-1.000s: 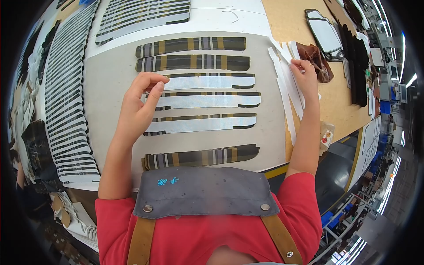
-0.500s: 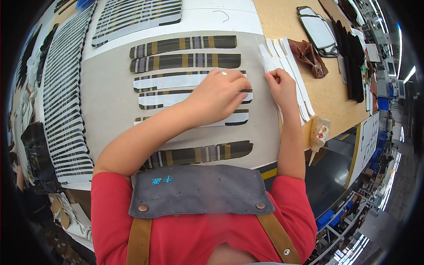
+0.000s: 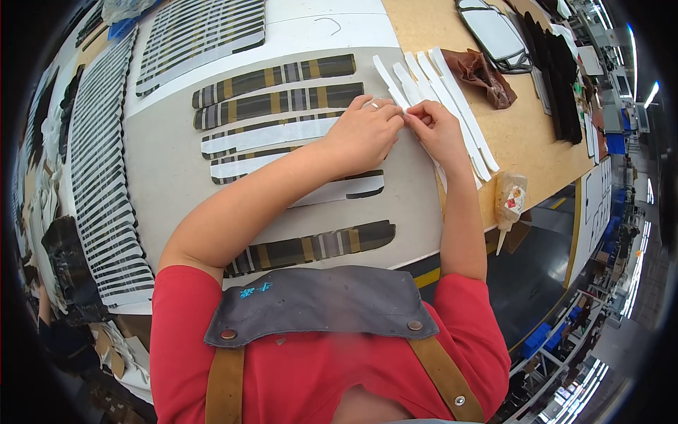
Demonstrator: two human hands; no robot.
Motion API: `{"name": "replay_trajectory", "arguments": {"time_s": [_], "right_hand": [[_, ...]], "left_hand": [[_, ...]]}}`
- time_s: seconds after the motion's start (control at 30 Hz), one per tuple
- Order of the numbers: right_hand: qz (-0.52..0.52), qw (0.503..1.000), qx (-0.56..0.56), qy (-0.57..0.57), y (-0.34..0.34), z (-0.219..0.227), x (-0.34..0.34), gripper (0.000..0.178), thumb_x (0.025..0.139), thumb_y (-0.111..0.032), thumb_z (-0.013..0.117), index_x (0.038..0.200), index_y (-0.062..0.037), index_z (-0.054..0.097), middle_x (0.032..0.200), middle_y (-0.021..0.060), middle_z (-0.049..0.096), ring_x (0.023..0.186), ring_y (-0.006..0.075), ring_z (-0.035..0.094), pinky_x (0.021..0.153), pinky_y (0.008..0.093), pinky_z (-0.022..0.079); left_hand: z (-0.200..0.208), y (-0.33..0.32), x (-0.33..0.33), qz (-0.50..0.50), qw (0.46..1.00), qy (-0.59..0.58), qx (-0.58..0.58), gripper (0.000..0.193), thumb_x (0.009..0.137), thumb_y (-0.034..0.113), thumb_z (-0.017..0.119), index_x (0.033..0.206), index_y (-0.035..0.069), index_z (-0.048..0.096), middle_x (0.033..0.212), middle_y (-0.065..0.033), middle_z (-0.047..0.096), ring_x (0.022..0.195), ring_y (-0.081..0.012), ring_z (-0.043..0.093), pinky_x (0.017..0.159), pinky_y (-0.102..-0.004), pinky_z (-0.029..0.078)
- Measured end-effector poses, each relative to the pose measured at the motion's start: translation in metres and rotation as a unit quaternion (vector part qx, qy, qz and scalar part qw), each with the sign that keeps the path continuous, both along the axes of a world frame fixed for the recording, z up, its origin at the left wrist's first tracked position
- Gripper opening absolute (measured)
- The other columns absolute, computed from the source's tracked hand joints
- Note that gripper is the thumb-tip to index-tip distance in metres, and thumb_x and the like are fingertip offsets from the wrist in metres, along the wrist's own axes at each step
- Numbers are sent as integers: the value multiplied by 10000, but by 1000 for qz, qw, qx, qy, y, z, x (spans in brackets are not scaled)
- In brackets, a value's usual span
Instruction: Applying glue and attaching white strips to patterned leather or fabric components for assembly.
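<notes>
A narrow white strip (image 3: pixel 387 76) rises at a slant from the fingertips of both my hands, which meet over the right edge of the grey board. My right hand (image 3: pixel 439 133) pinches it between thumb and forefinger. My left hand (image 3: pixel 364 136), with a ring on one finger, is closed with its fingertips at the same spot on the strip. More white strips (image 3: pixel 452 92) lie side by side just right of my right hand. Under and beside my left forearm, plaid fabric pieces (image 3: pixel 282 102) lie in rows, some with a white strip (image 3: pixel 272 136) along them.
Long stacks of striped pieces (image 3: pixel 106 177) line the left side. A glue bottle (image 3: pixel 510 201) with a thin nozzle rests at the right table edge. Beyond are brown crumpled material (image 3: pixel 484 76), a clear-windowed case (image 3: pixel 493 37) and dark fabric (image 3: pixel 554 85).
My left hand has moved right to meet my right hand. My right hand has drawn a white strip leftward from the others, and both sets of fingertips are now together on it.
</notes>
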State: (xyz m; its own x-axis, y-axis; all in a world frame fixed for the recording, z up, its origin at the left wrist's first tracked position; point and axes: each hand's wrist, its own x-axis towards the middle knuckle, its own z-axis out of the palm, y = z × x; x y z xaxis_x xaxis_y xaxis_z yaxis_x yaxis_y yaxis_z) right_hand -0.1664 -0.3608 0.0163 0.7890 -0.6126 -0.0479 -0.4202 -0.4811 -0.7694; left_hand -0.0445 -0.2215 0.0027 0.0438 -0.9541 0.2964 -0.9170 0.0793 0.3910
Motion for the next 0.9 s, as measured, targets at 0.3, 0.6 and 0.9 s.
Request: {"name": "replay_trajectory", "arguments": {"time_s": [0.3,0.6,0.9], "right_hand": [[-15,997,-77,-28,6,-7,3,112,825,-79,607,854,29,602,760,118,615,659,176,581,621,291,471],[-286,849,130,-424,-49,36,-67,132,868,-126,587,949,-21,587,811,10,549,712,105,520,666,254,438],[-305,757,-302,-493,-3,136,-108,87,850,6,495,901,73,475,1057,294,589,1013,325,604,896,378,496]], "left_hand": [[-9,-4,-4,8,999,-29,-25,168,848,136,569,988,44,562,1233,-120,541,1221,-250,461,1042,-459,298],[-1,-16,-3,-3,993,-110,53,257,784,2,495,1027,36,571,1083,-65,577,1150,-221,506,1036,-478,262],[4,-11,-6,19,999,-50,9,255,840,117,538,1075,20,565,1047,-109,562,1113,-284,499,988,-467,303]]}}
